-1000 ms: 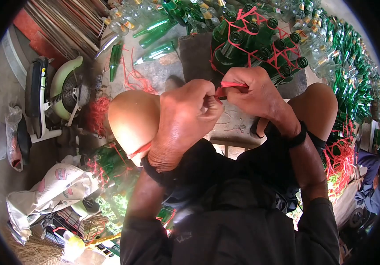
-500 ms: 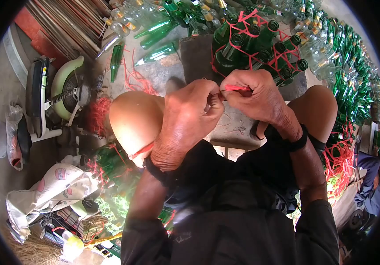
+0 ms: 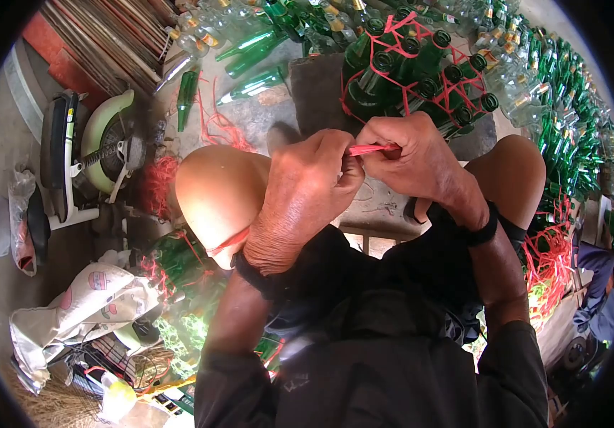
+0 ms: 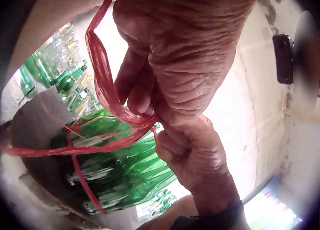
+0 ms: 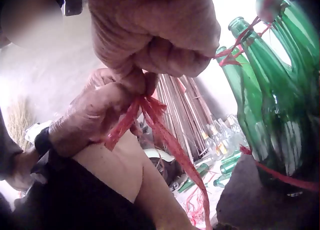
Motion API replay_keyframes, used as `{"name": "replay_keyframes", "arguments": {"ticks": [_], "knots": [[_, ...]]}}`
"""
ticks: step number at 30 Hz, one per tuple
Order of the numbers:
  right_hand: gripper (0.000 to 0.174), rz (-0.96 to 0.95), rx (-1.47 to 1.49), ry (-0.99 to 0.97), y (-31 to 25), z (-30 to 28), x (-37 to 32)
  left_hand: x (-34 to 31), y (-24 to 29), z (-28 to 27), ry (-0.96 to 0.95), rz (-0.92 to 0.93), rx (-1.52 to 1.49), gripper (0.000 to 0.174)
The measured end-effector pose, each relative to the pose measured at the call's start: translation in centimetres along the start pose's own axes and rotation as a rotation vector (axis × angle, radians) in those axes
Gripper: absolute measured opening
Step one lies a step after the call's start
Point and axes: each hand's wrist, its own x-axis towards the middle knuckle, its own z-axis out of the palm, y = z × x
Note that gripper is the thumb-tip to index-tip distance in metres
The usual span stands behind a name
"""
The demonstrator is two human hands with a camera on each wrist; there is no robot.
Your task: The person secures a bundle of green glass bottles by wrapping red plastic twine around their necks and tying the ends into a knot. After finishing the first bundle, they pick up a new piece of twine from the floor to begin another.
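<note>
In the head view my left hand (image 3: 296, 192) and right hand (image 3: 417, 157) meet above the knees, fingers curled. Both pinch a strip of red plastic twine (image 3: 372, 149), which spans the small space between their fingertips. Below the fingers in the right wrist view, the twine (image 5: 175, 145) bunches and a frayed end hangs down. The left wrist view shows long twine strands (image 4: 102, 69) gathered at the fingertips. Just beyond my hands stands a cluster of green glass bottles (image 3: 369, 91), with red twine looped around their necks and bodies. My fingers hide part of the twine where they grip it.
The bottles stand on a dark stone slab (image 3: 314, 96). Loose green bottles (image 3: 253, 85) lie at its left, near a red twine tangle (image 3: 225, 132). Many bottles (image 3: 571, 121) are piled at the right. A wheeled machine (image 3: 96, 146) and a cloth bag (image 3: 82, 303) are at the left.
My hands drew closer together, and the left thumb and fingers shifted along the twine. The red strip now reaches from the left fingertips into the right hand. The bottles have stayed put.
</note>
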Motion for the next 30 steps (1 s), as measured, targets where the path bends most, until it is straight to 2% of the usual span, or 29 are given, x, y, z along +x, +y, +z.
{"name": "replay_keyframes", "arguments": {"ticks": [6,9,14,16,26,30], "knots": [[0.010,-0.013,-0.001,0.035,0.13,0.57,-0.08,0.00,-0.17,0.01,-0.003,0.041,-0.003,0.018],[0.011,-0.007,0.005,0.036,0.13,0.53,-0.13,-0.10,0.01,0.00,-0.018,0.015,-0.006,0.023],[0.012,0.007,0.016,0.024,0.08,0.47,-0.10,-0.07,0.02,-0.04,-0.004,0.014,-0.019,0.018],[0.005,0.035,0.023,0.024,-0.19,0.41,0.02,-0.09,0.12,-0.11,-0.008,0.005,-0.025,0.018],[0.006,0.052,-0.009,0.021,0.25,0.34,-0.12,-0.06,0.33,-0.02,-0.034,-0.057,-0.125,0.017],[0.007,0.033,-0.031,0.026,0.36,0.55,-0.07,-0.17,0.28,-0.07,-0.073,-0.063,-0.058,0.018]]}}
